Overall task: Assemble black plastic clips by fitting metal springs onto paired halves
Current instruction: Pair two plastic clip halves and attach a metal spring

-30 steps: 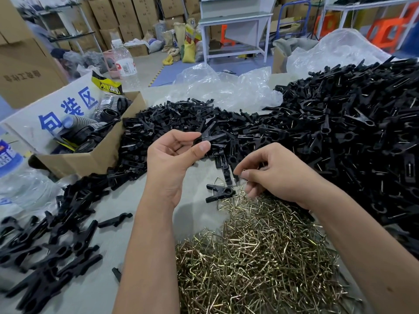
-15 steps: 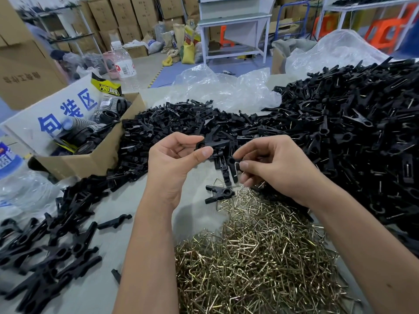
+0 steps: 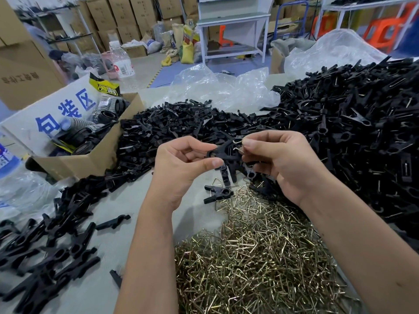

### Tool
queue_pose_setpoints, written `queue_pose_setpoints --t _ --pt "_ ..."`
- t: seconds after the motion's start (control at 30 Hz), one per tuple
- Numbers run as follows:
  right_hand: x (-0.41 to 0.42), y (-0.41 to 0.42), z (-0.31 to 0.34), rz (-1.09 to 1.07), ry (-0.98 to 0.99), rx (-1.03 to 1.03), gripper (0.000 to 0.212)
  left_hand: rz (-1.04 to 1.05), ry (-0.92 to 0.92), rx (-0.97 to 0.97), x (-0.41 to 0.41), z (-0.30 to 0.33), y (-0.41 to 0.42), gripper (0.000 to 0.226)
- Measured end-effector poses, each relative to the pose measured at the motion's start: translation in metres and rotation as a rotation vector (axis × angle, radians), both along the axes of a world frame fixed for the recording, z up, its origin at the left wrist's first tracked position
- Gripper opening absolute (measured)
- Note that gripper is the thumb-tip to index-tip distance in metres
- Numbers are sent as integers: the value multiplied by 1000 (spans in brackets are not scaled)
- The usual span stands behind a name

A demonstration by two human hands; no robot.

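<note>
Black clip halves (image 3: 227, 155) sit paired in the left hand (image 3: 181, 164), pinched just above the spring pile (image 3: 256, 257); the right hand (image 3: 278, 159) pinches a metal spring (image 3: 238, 149) against them, apparently not yet seated. Beyond the spring pile, unassembled halves (image 3: 172, 123) lie heaped, so plenty remains

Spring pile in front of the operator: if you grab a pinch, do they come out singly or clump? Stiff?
Likely clumps: the metal springs are bent open wire shapes lying interlocked, so hooked ends probably snag neighbours. Probably stiff and light: thin wire that keeps sharp bends. The right hand pinches just one, suggesting singles need teasing out.
</note>
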State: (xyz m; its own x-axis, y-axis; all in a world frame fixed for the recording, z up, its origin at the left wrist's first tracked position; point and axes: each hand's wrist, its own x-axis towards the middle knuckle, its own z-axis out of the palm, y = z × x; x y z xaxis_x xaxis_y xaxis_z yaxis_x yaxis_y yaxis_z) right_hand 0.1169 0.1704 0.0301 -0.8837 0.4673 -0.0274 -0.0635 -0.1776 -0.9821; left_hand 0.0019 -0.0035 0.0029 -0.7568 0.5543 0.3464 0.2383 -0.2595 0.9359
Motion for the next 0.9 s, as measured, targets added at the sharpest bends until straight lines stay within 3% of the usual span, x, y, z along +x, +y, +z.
queue_pose_setpoints --t 0.7,0.77,0.9 --pt "-6 -3 -9 -69 -25 173 12 -4 -25 -79 1 -3 5 29" --pt "-6 -1 -10 -31 -27 115 12 -15 -27 -62 1 -3 5 29" --pt "-5 3 -14 186 -51 -283 12 -35 -39 -36 1 -3 5 28"
